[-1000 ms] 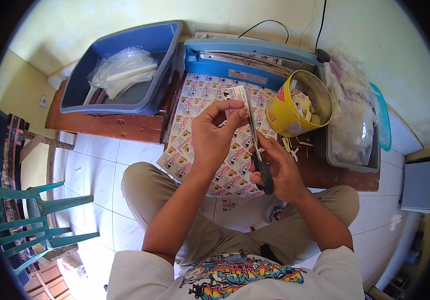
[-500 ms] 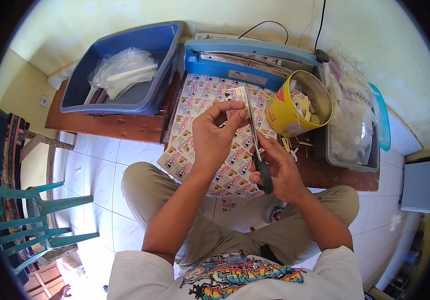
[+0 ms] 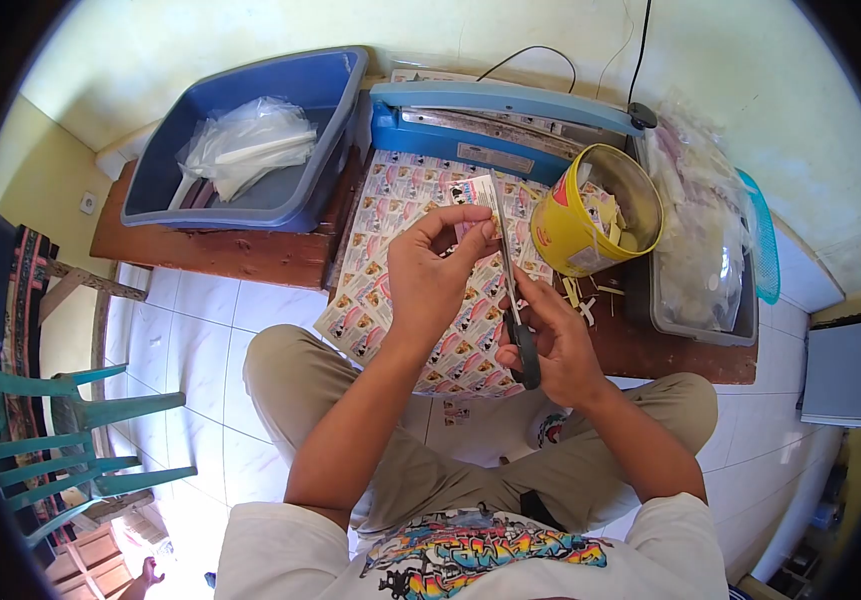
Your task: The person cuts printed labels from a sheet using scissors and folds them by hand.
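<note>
The fingers (image 3: 467, 213) of my left hand (image 3: 430, 265) are pinched together, thumb against index, on a small printed paper label (image 3: 470, 186); whether it is one slip or a thin stack I can't tell. I have it raised over the large sheet of printed labels (image 3: 375, 250) on the desk (image 3: 675, 360), in front of the blue guillotine paper cutter (image 3: 430, 140). My right hand's (image 3: 562, 345) fingers are curled around the black handles of the scissors (image 3: 527, 355), whose blades point away from me and lie along the label's right side. They look close together, though I can't see whether any paper sits between them.

I judge the step in hand to be trimming that right edge. The next move seems to call for a steady left pinch, the edge square to the blades, and my left thumb kept out of their line. The yellow bucket (image 3: 580, 235), with paper offcuts inside, stands tilted to the right, and loose pale strips (image 3: 572, 292) lie on the wood just beside it.
</note>
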### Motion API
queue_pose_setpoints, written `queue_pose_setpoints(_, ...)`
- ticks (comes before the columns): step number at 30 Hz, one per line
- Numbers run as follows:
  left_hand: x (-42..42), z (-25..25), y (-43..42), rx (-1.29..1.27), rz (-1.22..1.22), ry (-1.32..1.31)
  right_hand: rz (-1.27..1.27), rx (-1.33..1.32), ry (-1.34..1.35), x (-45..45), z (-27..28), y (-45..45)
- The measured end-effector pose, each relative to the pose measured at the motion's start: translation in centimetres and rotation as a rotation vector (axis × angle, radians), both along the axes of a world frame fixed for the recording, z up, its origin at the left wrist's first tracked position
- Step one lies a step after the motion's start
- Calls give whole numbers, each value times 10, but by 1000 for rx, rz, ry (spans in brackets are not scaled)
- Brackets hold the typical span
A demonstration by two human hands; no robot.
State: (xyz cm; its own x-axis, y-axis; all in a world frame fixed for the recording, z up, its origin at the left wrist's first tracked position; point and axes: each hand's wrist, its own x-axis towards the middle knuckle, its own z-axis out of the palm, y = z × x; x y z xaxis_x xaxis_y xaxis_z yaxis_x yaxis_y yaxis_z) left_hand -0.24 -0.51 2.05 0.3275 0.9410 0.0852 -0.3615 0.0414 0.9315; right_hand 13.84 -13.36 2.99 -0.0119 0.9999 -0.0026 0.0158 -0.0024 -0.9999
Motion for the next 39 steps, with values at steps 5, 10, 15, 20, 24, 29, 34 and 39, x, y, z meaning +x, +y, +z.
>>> queue_pose_setpoints(5, 1, -2, 0, -8, 0, -8, -18, -34, 11, -1, -3, 0)
queue_pose_setpoints(10, 0, 0, 1, -11, 2, -2, -21, -1, -20, -1, -5, 1)
queue_pose_setpoints(15, 0, -1, 1, -20, -2, 20, -8, -4, -52, 1, -5, 0)
queue_pose_setpoints(20, 0, 1, 2, -19, -6, 21, -11, -20, -32, -1, -4, -1)
queue_pose_setpoints(24, 0, 1, 1, -16, -9, 6, -24, 58, -70, -4, -5, -1)
queue_pose_setpoints(29, 0, 0, 2, -20, -10, 3, -25, 56, -88, -3, -4, 0)
queue_pose_setpoints(34, 0, 2, 0, -19, -28, 48, -50, 50, -87, -1, -3, 2)
queue_pose_setpoints(39, 1, 1, -1, -8, -4, 33, -45, 31, -93, 0, -6, 1)
